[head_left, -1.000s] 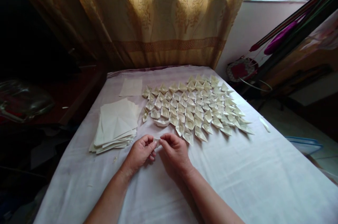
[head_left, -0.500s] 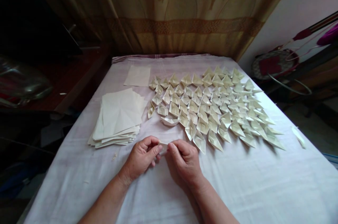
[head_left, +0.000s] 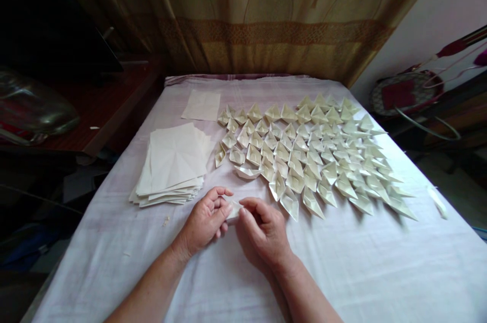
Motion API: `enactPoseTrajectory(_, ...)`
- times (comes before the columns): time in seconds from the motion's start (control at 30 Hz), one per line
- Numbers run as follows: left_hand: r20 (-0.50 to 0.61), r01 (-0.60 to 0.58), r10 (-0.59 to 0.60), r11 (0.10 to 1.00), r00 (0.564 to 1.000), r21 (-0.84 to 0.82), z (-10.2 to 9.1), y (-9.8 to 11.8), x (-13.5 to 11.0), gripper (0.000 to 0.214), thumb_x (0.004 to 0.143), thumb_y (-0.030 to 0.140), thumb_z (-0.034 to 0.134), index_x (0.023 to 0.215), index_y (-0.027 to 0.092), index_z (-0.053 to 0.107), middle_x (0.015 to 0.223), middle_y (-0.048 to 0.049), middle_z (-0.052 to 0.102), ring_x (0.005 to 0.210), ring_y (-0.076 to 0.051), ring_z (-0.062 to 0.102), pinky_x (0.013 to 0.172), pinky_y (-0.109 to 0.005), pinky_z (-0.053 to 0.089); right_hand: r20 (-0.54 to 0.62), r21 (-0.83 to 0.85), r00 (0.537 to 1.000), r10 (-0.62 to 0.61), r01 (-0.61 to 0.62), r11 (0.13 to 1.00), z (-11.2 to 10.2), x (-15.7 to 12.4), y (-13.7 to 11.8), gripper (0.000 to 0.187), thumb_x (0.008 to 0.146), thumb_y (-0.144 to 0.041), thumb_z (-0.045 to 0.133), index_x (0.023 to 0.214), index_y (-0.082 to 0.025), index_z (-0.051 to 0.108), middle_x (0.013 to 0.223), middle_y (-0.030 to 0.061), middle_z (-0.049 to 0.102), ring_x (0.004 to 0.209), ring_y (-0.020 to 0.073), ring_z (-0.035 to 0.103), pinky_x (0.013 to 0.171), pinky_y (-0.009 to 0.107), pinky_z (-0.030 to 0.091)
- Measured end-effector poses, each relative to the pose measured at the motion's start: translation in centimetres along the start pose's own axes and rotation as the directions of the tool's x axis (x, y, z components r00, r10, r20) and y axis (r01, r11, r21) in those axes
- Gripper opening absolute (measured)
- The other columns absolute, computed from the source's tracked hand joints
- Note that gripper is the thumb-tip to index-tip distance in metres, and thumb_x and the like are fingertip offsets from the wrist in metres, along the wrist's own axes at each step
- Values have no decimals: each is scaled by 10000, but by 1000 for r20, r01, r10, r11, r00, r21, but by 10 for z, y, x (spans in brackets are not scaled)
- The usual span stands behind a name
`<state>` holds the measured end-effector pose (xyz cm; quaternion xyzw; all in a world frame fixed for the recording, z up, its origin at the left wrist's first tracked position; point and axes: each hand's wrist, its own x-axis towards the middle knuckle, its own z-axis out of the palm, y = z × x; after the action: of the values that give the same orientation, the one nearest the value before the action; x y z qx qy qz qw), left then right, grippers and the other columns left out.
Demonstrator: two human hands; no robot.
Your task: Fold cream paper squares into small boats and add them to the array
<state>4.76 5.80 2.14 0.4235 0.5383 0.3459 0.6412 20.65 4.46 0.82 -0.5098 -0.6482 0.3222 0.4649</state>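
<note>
Between my hands is a small piece of folded white paper (head_left: pixel 233 209), partly hidden by the fingers. My left hand (head_left: pixel 207 216) pinches its left side with the thumb on top. At its right edge, my right hand (head_left: pixel 264 226) grips it between thumb and forefinger, the other fingers curled in. Beyond my right hand stand rows of folded paper boats (head_left: pixel 294 181), packed close together. One boat (head_left: pixel 247 173) lies on its side just beyond the held paper. A stack of creased paper sheets (head_left: pixel 175 160) sits beyond my left hand.
A single paper sheet (head_left: pixel 201 105) lies behind the stack. White cloth (head_left: pixel 228 282) covers the table, with small paper scraps (head_left: pixel 166 221) on it. A curtain (head_left: pixel 243 34) hangs at the far edge. Left stands a dark red desk (head_left: pixel 99 125); a round patterned item (head_left: pixel 405 95) is at right.
The folded paper in my hands has tilted and now shows a wider, pointed face. My left forefinger has lifted and straightened. The whole view has shifted slightly.
</note>
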Motion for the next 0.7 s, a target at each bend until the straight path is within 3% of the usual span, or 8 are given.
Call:
enactPoseTrajectory(0.17,18,-35,35,999,999,28,0,-2,2,344,768,478,639,940,194,546,615,84,530,357,-31,425,320,-122,266,6,93,996,85,-85,992,3,-3,5,125,880,-249,576,854,-180,677,621,-19,635,528,104,543,525,199,421)
enactPoseTrajectory(0.27,32,-44,43,999,999,31,-2,-3,1,387,801,491,617,1036,186,577,629,70,552,363,-35,428,324,-127,273,5,159,989,150,-149,976,4,-3,6,142,879,-273,581,835,-179,678,613,-20,617,532,102,523,521,197,418)
enactPoseTrajectory(0.4,70,-67,67,998,995,2,-4,-6,0,474,801,471,661,1167,173,608,765,1,619,522,-81,565,378,-138,357,-3,275,970,244,-234,933,5,0,4,176,870,-309,584,796,-179,677,631,-10,631,556,113,542,538,205,439)
enactPoseTrajectory(0.57,96,-86,88,996,991,-30,-6,-10,0,539,726,320,778,1227,179,635,1024,-67,679,800,-135,629,630,-195,500,-21,337,948,319,-293,895,3,3,4,188,865,-330,595,798,-175,679,654,-4,638,584,117,552,559,208,451)
enactPoseTrajectory(0.7,122,-45,49,998,991,-32,-7,-9,0,583,756,386,753,1273,154,615,881,-52,684,635,-106,570,483,-170,412,22,337,955,297,-286,897,1,3,1,208,884,-332,576,789,-178,678,653,-5,640,592,116,563,571,207,457)
